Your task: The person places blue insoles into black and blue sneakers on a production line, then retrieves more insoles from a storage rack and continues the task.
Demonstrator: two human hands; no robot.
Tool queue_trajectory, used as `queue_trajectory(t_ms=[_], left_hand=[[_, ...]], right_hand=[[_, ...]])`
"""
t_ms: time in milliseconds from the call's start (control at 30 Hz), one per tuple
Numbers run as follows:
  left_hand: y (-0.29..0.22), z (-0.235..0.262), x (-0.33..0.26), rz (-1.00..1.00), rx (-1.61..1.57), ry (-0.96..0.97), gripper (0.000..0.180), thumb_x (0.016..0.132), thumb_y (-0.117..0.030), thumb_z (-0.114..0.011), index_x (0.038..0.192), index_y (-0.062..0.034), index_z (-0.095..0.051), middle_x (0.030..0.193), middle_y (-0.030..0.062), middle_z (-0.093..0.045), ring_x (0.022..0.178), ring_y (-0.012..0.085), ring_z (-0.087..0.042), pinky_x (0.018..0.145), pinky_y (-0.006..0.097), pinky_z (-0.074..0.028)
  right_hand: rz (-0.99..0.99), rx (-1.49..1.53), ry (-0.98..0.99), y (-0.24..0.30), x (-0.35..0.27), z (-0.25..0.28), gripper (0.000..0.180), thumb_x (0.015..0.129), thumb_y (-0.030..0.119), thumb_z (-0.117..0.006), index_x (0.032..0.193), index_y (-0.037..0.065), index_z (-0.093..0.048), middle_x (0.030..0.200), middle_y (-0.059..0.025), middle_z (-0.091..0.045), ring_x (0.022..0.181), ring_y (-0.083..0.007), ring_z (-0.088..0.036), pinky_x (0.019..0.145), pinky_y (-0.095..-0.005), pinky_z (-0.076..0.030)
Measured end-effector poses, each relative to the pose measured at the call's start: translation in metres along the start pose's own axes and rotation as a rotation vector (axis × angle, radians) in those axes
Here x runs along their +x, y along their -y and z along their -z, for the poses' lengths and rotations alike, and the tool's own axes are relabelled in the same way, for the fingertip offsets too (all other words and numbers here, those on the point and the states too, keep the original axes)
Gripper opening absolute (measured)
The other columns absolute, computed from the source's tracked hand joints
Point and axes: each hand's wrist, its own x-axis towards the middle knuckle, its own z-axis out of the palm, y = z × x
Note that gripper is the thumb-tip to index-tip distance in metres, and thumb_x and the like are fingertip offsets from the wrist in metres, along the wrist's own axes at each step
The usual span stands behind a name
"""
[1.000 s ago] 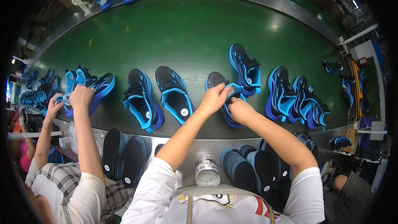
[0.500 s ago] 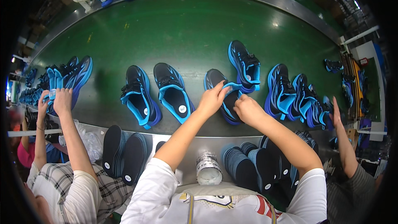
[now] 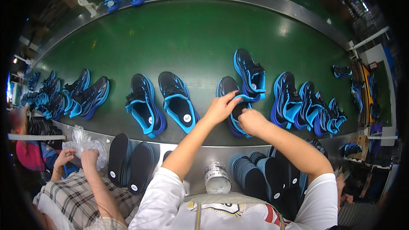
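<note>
Close in front of me, a black sneaker with a blue collar and sole [image 3: 226, 86] stands on the green surface, its toe pointing away. My left hand [image 3: 221, 110] is closed on the collar at the shoe's opening. Fingers curled, my right hand [image 3: 253, 122] reaches into the opening from the heel side; its fingertips are hidden, and what they grip cannot be seen. Just beyond, touching or nearly touching this shoe, is a second black and blue sneaker [image 3: 246, 63]. To the left stand two more sneakers, one [image 3: 139, 86] beside another [image 3: 172, 83], with insoles inside.
Stacked black insoles [image 3: 248, 174] lie on the metal ledge nearest me, with another stack [image 3: 140, 166] to the left. Between them stands a clear-wrapped roll [image 3: 217, 179]. Several sneakers [image 3: 285, 96] line the right. At left, a co-worker's hands [image 3: 88, 159] are by a plastic bag [image 3: 81, 140].
My right hand has pushed slightly deeper into the shoe, while my left stays at its collar. The left co-worker has let go of the sneakers and drawn back; the right co-worker's hand has withdrawn.
</note>
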Motion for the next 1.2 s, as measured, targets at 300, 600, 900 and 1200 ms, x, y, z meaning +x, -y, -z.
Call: queue_trajectory(t_ms=[300, 600, 900, 1200], left_hand=[[0.001, -0.014, 0.011, -0.001, 0.137, -0.121, 0.038, 0.083, -0.029, -0.051, 0.107, -0.0003, -0.054, 0.085, 0.0221, -0.06, 0.082, 0.0322, -0.06, 0.07, 0.033, -0.047], [0.002, -0.019, 0.006, -0.1, 0.077, -0.088, 0.036, 0.083, -0.027, -0.052, 0.106, 0.0, -0.055, 0.09, 0.0209, -0.06, 0.085, 0.0314, -0.06, 0.073, 0.033, -0.047], [0.002, -0.027, 0.004, -0.019, 0.082, -0.155, 0.033, 0.082, -0.026, -0.055, 0.101, 0.0009, -0.057, 0.083, 0.0195, -0.061, 0.076, 0.0295, -0.061, 0.067, 0.033, -0.047], [0.005, -0.073, -0.004, -0.282, 0.243, -0.493, 0.026, 0.082, -0.019, -0.054, 0.103, -0.0052, -0.055, 0.078, 0.0122, -0.051, 0.074, 0.0301, -0.047, 0.065, 0.036, -0.039]], right_hand=[[-0.098, 0.009, -0.286, -0.009, 0.024, -0.037, 0.014, 0.074, 0.012, -0.05, 0.077, 0.002, -0.059, 0.087, -0.0144, -0.056, 0.083, -0.0261, -0.055, 0.072, -0.0353, -0.046], [-0.112, -0.029, -0.288, -0.011, 0.022, -0.053, 0.018, 0.078, 0.016, -0.046, 0.085, 0.003, -0.057, 0.095, -0.0144, -0.056, 0.089, -0.0256, -0.054, 0.077, -0.0352, -0.044], [-0.105, -0.211, 0.405, -0.001, 0.022, -0.009, 0.035, 0.084, 0.022, -0.041, 0.116, 0.014, -0.053, 0.129, -0.0131, -0.037, 0.118, -0.0259, -0.034, 0.095, -0.0355, -0.028], [0.04, 0.258, -0.059, -0.04, 0.06, -0.085, 0.037, 0.079, 0.018, -0.047, 0.113, 0.004, -0.048, 0.119, -0.0218, -0.044, 0.111, -0.033, -0.041, 0.094, -0.0413, -0.033]])
